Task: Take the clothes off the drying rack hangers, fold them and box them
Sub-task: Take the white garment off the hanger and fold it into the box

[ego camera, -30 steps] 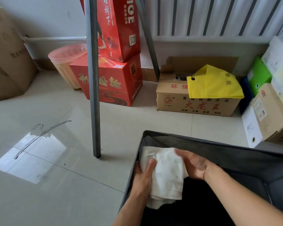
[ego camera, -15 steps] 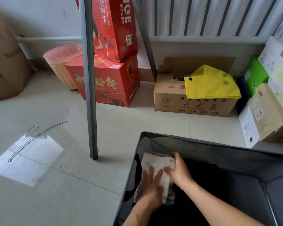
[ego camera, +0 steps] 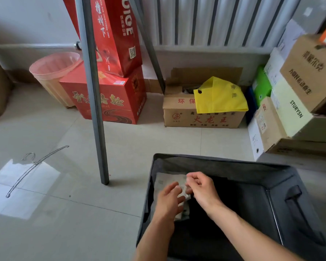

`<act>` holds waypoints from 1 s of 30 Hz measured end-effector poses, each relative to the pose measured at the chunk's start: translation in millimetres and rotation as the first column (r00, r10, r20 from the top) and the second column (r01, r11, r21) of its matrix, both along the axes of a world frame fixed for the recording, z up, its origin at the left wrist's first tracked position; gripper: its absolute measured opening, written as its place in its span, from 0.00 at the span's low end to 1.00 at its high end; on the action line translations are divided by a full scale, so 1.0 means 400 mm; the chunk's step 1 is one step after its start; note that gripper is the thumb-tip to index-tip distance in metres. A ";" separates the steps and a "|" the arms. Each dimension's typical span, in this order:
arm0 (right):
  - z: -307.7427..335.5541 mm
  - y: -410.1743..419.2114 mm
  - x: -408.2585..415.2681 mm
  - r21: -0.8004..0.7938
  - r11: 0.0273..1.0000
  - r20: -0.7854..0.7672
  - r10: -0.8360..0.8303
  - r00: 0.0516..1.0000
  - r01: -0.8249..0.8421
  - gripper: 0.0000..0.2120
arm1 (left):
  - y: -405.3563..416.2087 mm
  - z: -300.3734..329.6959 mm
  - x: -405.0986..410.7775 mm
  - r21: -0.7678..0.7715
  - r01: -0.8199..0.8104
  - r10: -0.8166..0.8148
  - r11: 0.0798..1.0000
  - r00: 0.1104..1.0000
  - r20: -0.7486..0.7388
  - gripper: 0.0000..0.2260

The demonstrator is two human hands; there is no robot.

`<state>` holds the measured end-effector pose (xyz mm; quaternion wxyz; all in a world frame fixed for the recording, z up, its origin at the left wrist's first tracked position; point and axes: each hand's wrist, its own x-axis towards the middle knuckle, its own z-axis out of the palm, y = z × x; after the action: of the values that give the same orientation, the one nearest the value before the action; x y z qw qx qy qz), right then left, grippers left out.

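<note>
Cloth (ego camera: 165, 182) lies in box (ego camera: 233, 164) beneath both hands' loosened grip.

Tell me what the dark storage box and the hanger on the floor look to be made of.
Storage box: apparently soft grey fabric, matte; its walls sag and it has a strap handle. Hanger: thin bare metal wire, shiny, glinting against the tiles.

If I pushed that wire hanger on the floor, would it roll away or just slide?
The wire hanger would probably slide, not roll: it lies flat on glossy floor tiles, which look slippery. It seems thin, so it is likely light and easy to move. Its hook might make it spin a little when pushed at one end.
</note>
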<state>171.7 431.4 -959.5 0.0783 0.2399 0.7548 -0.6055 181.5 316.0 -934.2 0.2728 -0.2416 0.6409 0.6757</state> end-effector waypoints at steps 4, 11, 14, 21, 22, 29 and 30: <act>0.198 -0.016 0.061 -0.115 0.992 0.052 -0.046 0.998 0.052 0.07 | -0.008 0.184 0.038 0.137 -0.082 0.075 0.987 0.996 0.054 0.10; 0.565 -0.078 0.142 -0.232 0.967 0.087 -0.091 0.992 0.109 0.08 | -0.052 0.495 0.107 0.242 -0.160 0.152 0.957 0.987 0.053 0.12; 0.723 -0.102 0.181 -0.236 0.967 0.092 -0.079 0.993 0.098 0.08 | -0.082 0.636 0.145 0.258 -0.138 0.132 0.956 0.990 0.041 0.12; 1.127 -0.124 0.293 -0.234 0.967 0.039 -0.093 0.995 0.099 0.08 | -0.113 1.026 0.249 0.292 -0.049 0.067 0.955 0.996 -0.052 0.11; 1.189 -0.124 0.312 -0.227 0.969 0.023 -0.100 0.995 0.103 0.08 | -0.115 1.090 0.264 0.295 -0.031 0.053 0.955 0.996 -0.068 0.10; 1.611 -0.120 0.435 -0.201 0.961 -0.125 -0.217 0.968 0.189 0.10 | -0.100 1.527 0.368 0.316 0.156 -0.080 0.936 0.967 -0.240 0.11; 1.664 -0.118 0.449 -0.181 0.962 -0.148 -0.232 0.961 0.205 0.10 | -0.095 1.586 0.382 0.309 0.170 -0.087 0.936 0.960 -0.265 0.11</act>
<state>351.2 384.3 -294.0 -0.0338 0.2627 0.6751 -0.6885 334.3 278.0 -299.7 0.2711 -0.0640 0.5627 0.7783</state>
